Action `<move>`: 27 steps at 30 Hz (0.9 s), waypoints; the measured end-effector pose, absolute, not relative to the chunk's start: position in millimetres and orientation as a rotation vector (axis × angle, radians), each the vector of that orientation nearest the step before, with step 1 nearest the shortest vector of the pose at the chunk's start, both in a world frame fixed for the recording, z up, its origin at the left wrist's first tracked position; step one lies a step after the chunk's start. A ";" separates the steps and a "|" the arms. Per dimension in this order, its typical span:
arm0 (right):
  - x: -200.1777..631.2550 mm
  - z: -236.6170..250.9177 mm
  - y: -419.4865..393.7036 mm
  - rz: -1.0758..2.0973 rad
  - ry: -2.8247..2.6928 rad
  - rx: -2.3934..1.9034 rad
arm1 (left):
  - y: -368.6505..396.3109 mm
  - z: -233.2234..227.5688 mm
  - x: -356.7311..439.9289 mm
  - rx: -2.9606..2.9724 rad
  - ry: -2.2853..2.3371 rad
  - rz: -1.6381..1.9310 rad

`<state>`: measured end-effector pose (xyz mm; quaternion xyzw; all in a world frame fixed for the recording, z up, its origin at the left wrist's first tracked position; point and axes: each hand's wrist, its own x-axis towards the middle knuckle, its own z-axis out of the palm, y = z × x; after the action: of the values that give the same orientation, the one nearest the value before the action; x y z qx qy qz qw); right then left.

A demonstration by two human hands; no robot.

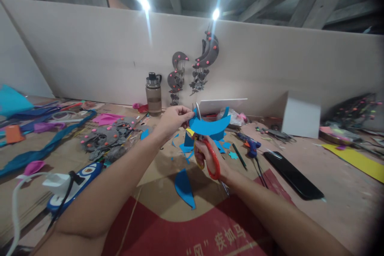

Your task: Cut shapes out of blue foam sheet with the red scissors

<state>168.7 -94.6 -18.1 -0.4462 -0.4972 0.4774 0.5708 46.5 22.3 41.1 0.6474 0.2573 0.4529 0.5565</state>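
Note:
Between the fingertips of my left hand (178,118) is the left end of a curved blue crescent cutout (211,126), lifted above the table. My right hand (207,154) grips scissors (215,164) with red and yellow handles, their blades pointing up at the crescent's left end beside my left fingers. The crescent partly hides the lower blades. Beneath my hands lie several blue scraps (187,148). Closer to me, a larger blue piece (184,188) with one rounded edge rests flat on the cardboard (156,176).
At the back stands a water bottle (154,96). Grey crescent ornaments (207,54) hang on the white partition. Rightward lie a glue gun (250,144), a pencil (240,156) and a black phone (294,174). Grey decorated pieces (105,138) and a blue power strip (75,186) are on the left.

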 end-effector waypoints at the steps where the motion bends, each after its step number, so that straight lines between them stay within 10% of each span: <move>1: 168.4 -17.2 -94.9 1.110 -1.171 -1.053 | 20.5 41.4 47.6 1.513 0.620 1.070; 27: 172.3 -19.7 -91.5 1.122 -1.281 -0.995 | 23.2 41.5 43.9 1.598 0.605 1.103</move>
<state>172.3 -91.5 -19.7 -0.4207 -0.5415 0.4744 0.5521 43.9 23.2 41.5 0.6684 0.2530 0.4612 0.5260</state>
